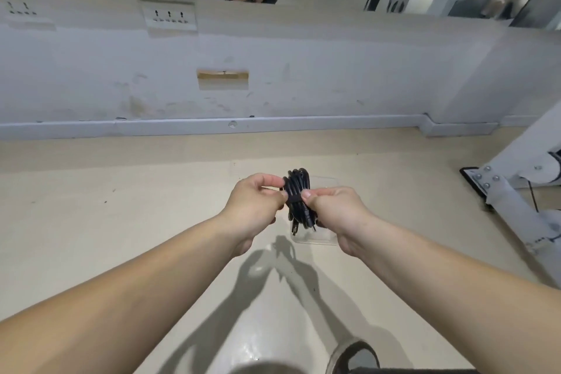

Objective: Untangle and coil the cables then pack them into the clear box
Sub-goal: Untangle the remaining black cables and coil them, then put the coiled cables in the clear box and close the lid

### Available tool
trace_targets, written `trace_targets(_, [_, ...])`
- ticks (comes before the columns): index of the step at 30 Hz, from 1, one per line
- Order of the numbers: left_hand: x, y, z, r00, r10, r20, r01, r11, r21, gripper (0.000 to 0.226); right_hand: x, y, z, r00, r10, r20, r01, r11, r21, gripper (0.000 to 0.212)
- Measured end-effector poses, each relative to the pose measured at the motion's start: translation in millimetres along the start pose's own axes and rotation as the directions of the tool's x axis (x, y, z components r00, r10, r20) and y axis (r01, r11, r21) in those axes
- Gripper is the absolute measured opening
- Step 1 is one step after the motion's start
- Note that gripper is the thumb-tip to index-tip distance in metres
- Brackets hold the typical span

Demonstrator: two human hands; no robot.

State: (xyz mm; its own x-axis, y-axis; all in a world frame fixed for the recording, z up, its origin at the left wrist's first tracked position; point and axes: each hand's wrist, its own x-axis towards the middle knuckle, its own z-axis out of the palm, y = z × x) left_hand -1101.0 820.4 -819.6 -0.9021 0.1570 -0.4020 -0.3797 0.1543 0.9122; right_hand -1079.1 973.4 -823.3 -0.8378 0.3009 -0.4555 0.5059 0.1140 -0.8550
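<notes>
The left grip [255, 200] and right grip [331, 206] both pinch the coiled black cable bundle [299, 188] at its strapped middle, just above the clear box [317, 240] on the floor [136, 222]. It looks light, soft and springy; holding the waist should keep loops from spilling.

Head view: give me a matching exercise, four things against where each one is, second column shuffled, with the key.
Things:
1. cable bundle
2. clear box
3. wall sockets
4. shoe

Places:
a. on the floor, partly hidden by the bundle
b. at the bottom edge of the picture
c. pinched between the left hand and the right hand
d. on the wall, upper left

Pairs: 1-c, 2-a, 3-d, 4-b
</notes>
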Motion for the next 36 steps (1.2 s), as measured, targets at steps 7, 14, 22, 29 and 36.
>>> trace_targets(7, [73.5, -52.9, 23.1, 0.989, -0.149, 0.003, 0.148, 0.985, 0.091, 0.012, 117.0, 48.7, -8.2, 0.983, 0.005, -0.182, -0.034, 0.987, -0.159, 0.026])
trace_targets(14, [153.5, -113.0, 64.5, 0.976, -0.218, -0.001, 0.214, 0.959, 0.188, 0.009, 196.9, 110.1, -18.9, 0.981, -0.101, -0.166, -0.003, 0.848, -0.529, 0.046])
trace_targets(22, [220.8, -160.2, 107.6, 0.935, -0.353, -0.044, 0.343, 0.86, 0.378, 0.026, 227.6, 167.1, -16.9, 0.977, -0.214, 0.003, 0.108, 0.478, -0.872, 0.027])
trace_targets(29, [239.3, -188.4, 114.8, 0.95, -0.312, -0.022, 0.305, 0.909, 0.283, 0.002, 241.4, 176.3, -20.8, 0.978, -0.186, 0.091, 0.149, 0.325, -0.934, 0.018])
trace_targets(36, [221.0, -177.9, 93.8, 0.942, -0.278, -0.188, 0.308, 0.939, 0.156, 0.014, 233.7, 134.6, 3.4, 0.845, -0.476, 0.244, 0.353, 0.153, -0.923, 0.012])
